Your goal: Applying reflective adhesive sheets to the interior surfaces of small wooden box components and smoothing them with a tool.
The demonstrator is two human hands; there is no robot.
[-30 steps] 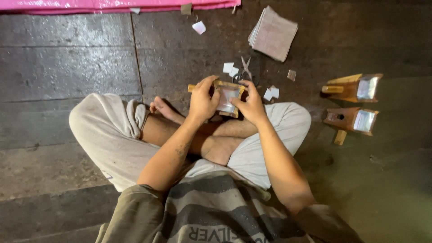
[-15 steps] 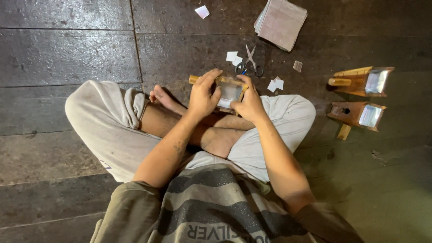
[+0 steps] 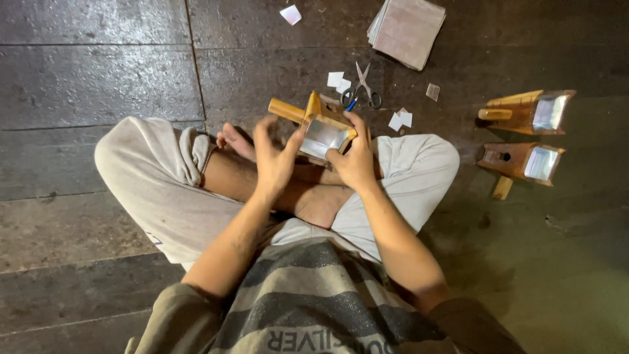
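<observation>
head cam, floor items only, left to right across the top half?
Lone paper scrap → scissors → stack of sheets → upper wooden box with handle. The lower wooden box sits right under the upper one, so their order is unclear.
</observation>
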